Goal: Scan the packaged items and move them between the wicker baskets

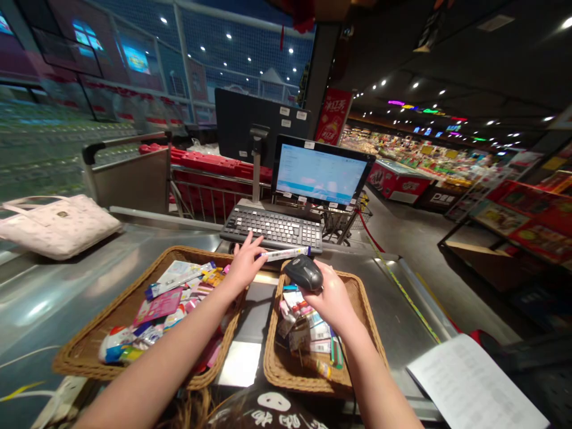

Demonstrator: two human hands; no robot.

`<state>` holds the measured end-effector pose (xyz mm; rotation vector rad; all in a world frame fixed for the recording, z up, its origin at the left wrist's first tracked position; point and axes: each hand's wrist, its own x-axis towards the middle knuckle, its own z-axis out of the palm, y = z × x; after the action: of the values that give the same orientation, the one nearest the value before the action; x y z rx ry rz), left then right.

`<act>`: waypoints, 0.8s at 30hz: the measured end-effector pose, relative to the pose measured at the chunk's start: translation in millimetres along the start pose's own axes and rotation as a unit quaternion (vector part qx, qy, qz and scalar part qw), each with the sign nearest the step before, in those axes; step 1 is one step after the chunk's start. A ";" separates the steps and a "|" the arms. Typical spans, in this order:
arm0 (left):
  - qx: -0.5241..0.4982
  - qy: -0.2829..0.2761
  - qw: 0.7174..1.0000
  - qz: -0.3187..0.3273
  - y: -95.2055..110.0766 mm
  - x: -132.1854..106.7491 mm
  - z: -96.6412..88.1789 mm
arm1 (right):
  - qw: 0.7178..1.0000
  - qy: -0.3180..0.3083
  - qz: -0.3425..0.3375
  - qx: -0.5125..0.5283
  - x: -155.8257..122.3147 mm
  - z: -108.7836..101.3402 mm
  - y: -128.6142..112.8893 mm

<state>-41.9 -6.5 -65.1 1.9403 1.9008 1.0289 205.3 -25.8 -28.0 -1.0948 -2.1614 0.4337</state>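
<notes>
My left hand [245,262] has its fingers spread at the front edge of a black keyboard [277,225]. By its thumb is the end of a slim white packet with blue ends [286,254]; whether the thumb presses on it I cannot tell. My right hand [328,293] is wrapped around a black barcode scanner [304,273], its head close to that packet. Below the scanner, a small wicker basket [369,322] holds several small packaged goods. Under my left forearm, a larger wicker basket [84,339] contains mixed colourful packets, partly hidden by the arm.
Behind the keyboard stand a lit monitor [319,173] and a second dark screen [241,122]. A pale handbag [62,226] rests at the counter's left. Printed paper [473,381] lies front right. Shopping carts [201,190] stand beyond the counter.
</notes>
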 end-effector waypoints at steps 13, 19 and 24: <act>-0.011 0.007 1.000 -0.016 -23.0 -23.9 -30.9 | 0.999 -0.011 -0.030 0.004 3.5 17.3 -30.9; -0.002 0.015 1.000 -0.018 -37.9 -40.0 -48.2 | 0.999 -0.036 -0.036 0.009 3.4 36.3 -38.3; 0.010 0.012 0.999 -0.049 -57.4 -58.5 -64.5 | 0.997 -0.061 -0.038 -0.003 1.2 48.1 -47.9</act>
<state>-121.2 -73.9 -71.9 1.8322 2.0042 1.0129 143.6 -53.1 -35.7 -1.0075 -2.3042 0.4702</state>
